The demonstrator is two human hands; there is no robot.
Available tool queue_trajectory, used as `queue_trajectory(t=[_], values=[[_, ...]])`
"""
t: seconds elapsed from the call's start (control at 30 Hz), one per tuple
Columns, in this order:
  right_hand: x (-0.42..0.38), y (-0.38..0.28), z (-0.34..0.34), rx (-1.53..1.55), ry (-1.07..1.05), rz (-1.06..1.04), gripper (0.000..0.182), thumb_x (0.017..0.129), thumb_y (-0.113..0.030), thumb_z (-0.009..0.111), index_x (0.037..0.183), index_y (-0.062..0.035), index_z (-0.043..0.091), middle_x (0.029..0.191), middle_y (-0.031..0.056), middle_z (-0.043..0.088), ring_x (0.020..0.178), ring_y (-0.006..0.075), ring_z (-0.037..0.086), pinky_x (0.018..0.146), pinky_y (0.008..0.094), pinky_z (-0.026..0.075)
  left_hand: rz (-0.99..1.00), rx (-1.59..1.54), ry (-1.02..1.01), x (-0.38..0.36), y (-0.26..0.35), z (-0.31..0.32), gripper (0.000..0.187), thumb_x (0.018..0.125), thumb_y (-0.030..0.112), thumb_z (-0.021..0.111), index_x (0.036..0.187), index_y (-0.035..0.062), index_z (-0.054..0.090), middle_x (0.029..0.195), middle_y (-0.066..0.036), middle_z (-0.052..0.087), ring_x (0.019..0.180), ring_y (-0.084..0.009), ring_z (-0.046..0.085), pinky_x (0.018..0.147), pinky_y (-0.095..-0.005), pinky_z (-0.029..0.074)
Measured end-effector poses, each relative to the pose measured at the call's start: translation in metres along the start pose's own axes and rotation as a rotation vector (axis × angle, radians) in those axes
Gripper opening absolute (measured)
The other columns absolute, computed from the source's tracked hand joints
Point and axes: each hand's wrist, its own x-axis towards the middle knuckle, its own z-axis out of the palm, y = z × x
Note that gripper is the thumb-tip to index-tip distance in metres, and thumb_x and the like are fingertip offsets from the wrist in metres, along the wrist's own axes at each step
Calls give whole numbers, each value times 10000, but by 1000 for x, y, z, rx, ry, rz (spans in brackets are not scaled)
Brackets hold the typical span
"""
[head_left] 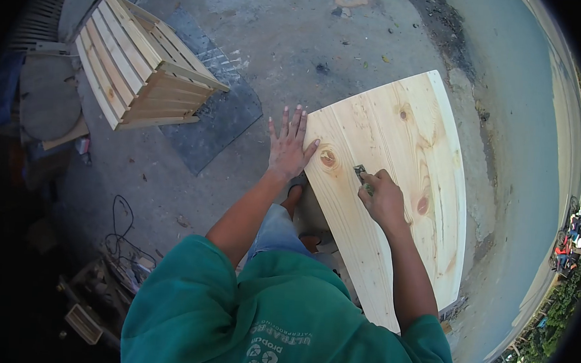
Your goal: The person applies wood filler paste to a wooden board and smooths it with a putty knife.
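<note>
A broad pale wooden panel (388,127) with several dark knots lies in front of me and to the right. My left hand (292,145) is at the panel's left corner, its fingers spread and its thumb over the edge beside a knot. My right hand (384,198) is closed round a small dark hand tool (360,172), whose head is at the panel's surface, right of that knot. The exact kind of tool cannot be made out.
A slatted wooden crate (139,68) stands at the upper left, partly on a dark mat (221,128). A black cable (121,222) and scrap wood lie at the lower left. My feet are below the panel's left edge.
</note>
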Motion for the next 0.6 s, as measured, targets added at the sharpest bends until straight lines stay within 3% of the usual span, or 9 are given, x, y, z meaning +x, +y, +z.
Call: queue_trajectory(t=[0.27, 0.4, 0.5, 0.6], values=[[118, -81, 7, -197, 17, -243, 366, 832, -234, 674, 1150, -68, 746, 1028, 190, 631, 859, 379, 691, 786, 471, 553, -39, -110, -22, -4, -5, 3, 873, 1020, 601, 358, 1623, 35, 79, 1709, -109, 16, 1569, -339, -86, 1229, -621, -44], [125, -83, 17, -251, -55, -204, 391, 832, -239, 671, 1177, -70, 741, 1034, 201, 629, 876, 400, 687, 803, 480, 552, -37, -117, -39, -3, -7, 4, 889, 1013, 612, 362, 1625, 41, 59, 1710, -104, -1, 1567, -336, -102, 1227, -624, -55], [109, -72, 22, -293, -70, -235, 338, 839, -269, 720, 1096, -52, 758, 1032, 200, 632, 846, 373, 709, 758, 465, 565, -36, -121, -62, -5, -7, 4, 917, 1000, 631, 375, 1626, 44, 50, 1710, -104, -7, 1566, -334, -108, 1229, -618, -58], [94, -73, 15, -289, -132, -134, 401, 824, -218, 683, 1197, -85, 743, 1047, 200, 626, 895, 388, 691, 821, 477, 553, -30, -126, -75, -3, -7, 1, 935, 991, 638, 388, 1626, 44, 47, 1710, -102, -11, 1567, -332, -106, 1230, -618, -53]])
